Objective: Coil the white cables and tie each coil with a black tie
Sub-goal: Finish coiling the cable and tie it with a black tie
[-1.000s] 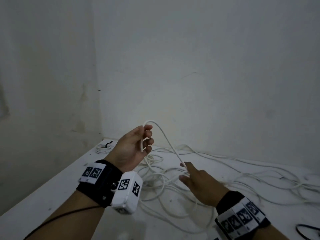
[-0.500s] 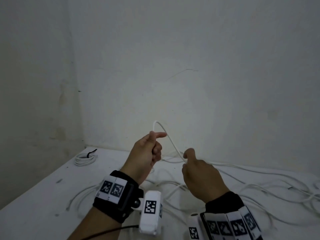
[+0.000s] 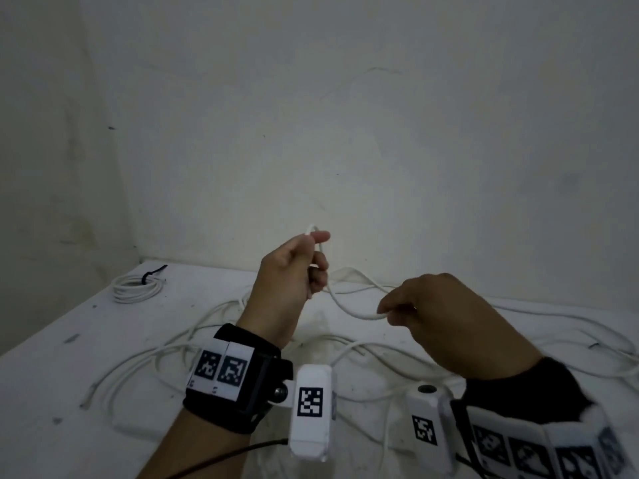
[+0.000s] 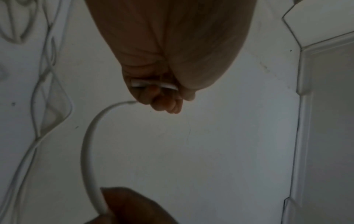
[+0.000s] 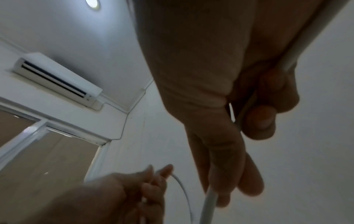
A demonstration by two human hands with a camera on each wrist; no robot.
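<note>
My left hand (image 3: 313,261) is raised above the white table (image 3: 62,392) and grips the end of a white cable (image 3: 340,304), its tip poking out above the thumb. That cable sags in a short curve to my right hand (image 3: 392,314), which pinches it lower and to the right. The left wrist view has the cable (image 4: 87,151) arcing from my curled left fingers (image 4: 164,104) down to the right hand. In the right wrist view the cable (image 5: 208,203) runs through my right fingers (image 5: 258,121). More loose white cable (image 3: 166,354) lies tangled on the table below both hands.
A finished white coil (image 3: 136,288) bound with a black tie (image 3: 152,274) lies at the table's far left corner. Walls close the table in at the back and left. Loose cable spreads to the right edge (image 3: 594,337).
The right hand has moved right and down along the cable, away from the left hand, so a sagging length now hangs between them. The left hand keeps its hold.
</note>
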